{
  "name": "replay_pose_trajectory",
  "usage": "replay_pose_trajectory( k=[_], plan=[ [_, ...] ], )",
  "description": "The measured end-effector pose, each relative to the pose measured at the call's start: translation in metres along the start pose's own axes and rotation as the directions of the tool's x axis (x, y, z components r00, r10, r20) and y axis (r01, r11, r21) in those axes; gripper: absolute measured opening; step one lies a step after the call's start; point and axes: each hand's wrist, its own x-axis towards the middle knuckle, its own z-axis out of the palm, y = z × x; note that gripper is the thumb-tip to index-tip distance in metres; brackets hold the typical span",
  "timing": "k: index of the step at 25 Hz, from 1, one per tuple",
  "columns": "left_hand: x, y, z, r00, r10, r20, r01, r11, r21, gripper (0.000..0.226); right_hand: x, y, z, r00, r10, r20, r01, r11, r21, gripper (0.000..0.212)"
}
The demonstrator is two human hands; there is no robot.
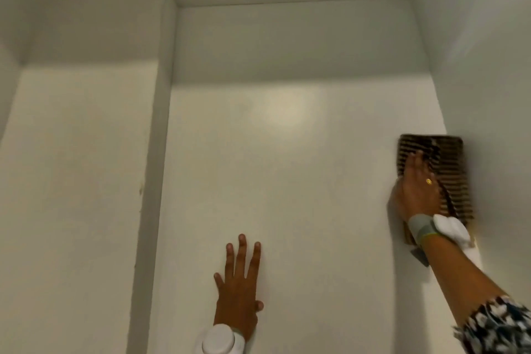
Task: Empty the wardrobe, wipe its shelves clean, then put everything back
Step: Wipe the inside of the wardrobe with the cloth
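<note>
Wardrobe shelf (287, 181) is bare white, nothing stored on it, so emptying looks done. Wiping step in hand, I judge. Striped brown cloth (451, 158) lies flat on the shelf at its right edge, hard against the right side wall (488, 95), roughly midway back. Right grip (416, 187): fingers straight and spread, palm down on the cloth, pressing it, not curled round it. There's a ring on one finger and a grey band with a white unit on the wrist (431, 228); patterned sleeve (500, 325) at lower right. Left grip (238, 290): flat and splayed on the bare shelf near the front, holds nothing, looks like bracing. It is well apart from the cloth. A vertical divider (155, 152) splits off a second bay on the left, also bare.

Could be a folded garment going back instead of a wiping cloth, can't tell for sure. If it is wiping, the next move needs a sweep leftward across the shelf with the palm kept flat, then the back corner and the left bay
</note>
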Motion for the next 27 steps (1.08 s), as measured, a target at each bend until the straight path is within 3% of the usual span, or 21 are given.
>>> replay_pose_trajectory(
  k=[3, 5, 7, 10, 13, 14, 15, 16, 18, 20, 21, 23, 26, 27],
  plan=[
    [-0.003, -0.024, 0.001, 0.994, 0.107, -0.013, -0.106, 0.993, 0.061, 0.111, 0.030, -0.087, 0.004, 0.991, -0.125, -0.044, 0.127, 0.990, 0.056, 0.052],
    [-0.004, -0.034, 0.014, 0.953, 0.212, -0.218, -0.182, 0.971, 0.153, 0.104, 0.030, -0.151, 0.010, 0.960, -0.279, -0.020, 0.280, 0.957, 0.080, 0.062],
    [-0.003, -0.042, 0.030, 0.940, 0.197, -0.278, -0.145, 0.970, 0.194, 0.089, 0.007, -0.215, 0.019, 0.862, -0.492, 0.119, 0.491, 0.870, 0.039, 0.076],
    [-0.008, -0.044, 0.038, 0.922, 0.225, -0.316, -0.139, 0.952, 0.273, 0.073, -0.054, -0.280, 0.029, 0.642, -0.700, 0.312, 0.728, 0.685, 0.039, 0.059],
    [-0.019, -0.042, 0.038, 0.917, 0.181, -0.356, -0.118, 0.974, 0.192, 0.065, -0.114, -0.259, 0.042, 0.524, -0.793, 0.310, 0.791, 0.588, 0.168, 0.063],
    [-0.027, -0.046, 0.042, 0.942, 0.163, -0.293, -0.117, 0.979, 0.168, 0.064, -0.126, -0.237, 0.045, 0.491, -0.829, 0.270, 0.816, 0.545, 0.190, 0.062],
    [-0.034, -0.048, 0.042, 0.971, 0.130, -0.199, -0.111, 0.988, 0.104, 0.075, -0.132, -0.207, 0.047, 0.499, -0.837, 0.224, 0.816, 0.541, 0.202, 0.060],
    [-0.036, -0.050, 0.040, 0.984, 0.128, -0.126, -0.128, 0.992, 0.002, 0.102, -0.130, -0.174, 0.046, 0.549, -0.806, 0.223, 0.790, 0.587, 0.175, 0.060],
    [-0.035, -0.052, 0.034, 0.990, 0.069, -0.124, -0.083, 0.990, -0.112, 0.135, -0.116, -0.102, 0.035, 0.741, -0.635, 0.220, 0.644, 0.764, 0.037, 0.060],
    [-0.028, -0.052, 0.028, 0.968, 0.082, -0.235, -0.105, 0.991, -0.085, 0.135, -0.099, -0.031, 0.027, 0.944, -0.298, 0.141, 0.301, 0.954, 0.007, 0.061],
    [-0.027, -0.056, 0.026, 0.968, 0.112, -0.225, -0.127, 0.990, -0.053, 0.135, -0.091, -0.001, 0.020, 0.983, -0.117, 0.142, 0.116, 0.993, 0.021, 0.063],
    [-0.029, -0.072, 0.021, 0.946, 0.192, -0.262, -0.184, 0.981, 0.056, 0.130, -0.082, 0.032, 0.013, 0.984, 0.061, 0.165, -0.071, 0.996, 0.053, 0.069],
    [-0.043, -0.096, 0.005, 0.831, 0.181, -0.526, -0.039, 0.962, 0.270, 0.092, -0.092, 0.012, 0.025, 0.990, 0.024, 0.141, -0.030, 0.999, 0.034, 0.068],
    [-0.049, -0.101, -0.002, 0.809, 0.097, -0.580, 0.053, 0.970, 0.237, 0.086, -0.100, -0.006, 0.032, 0.993, -0.017, 0.120, 0.014, 0.999, 0.032, 0.067]
  ],
)
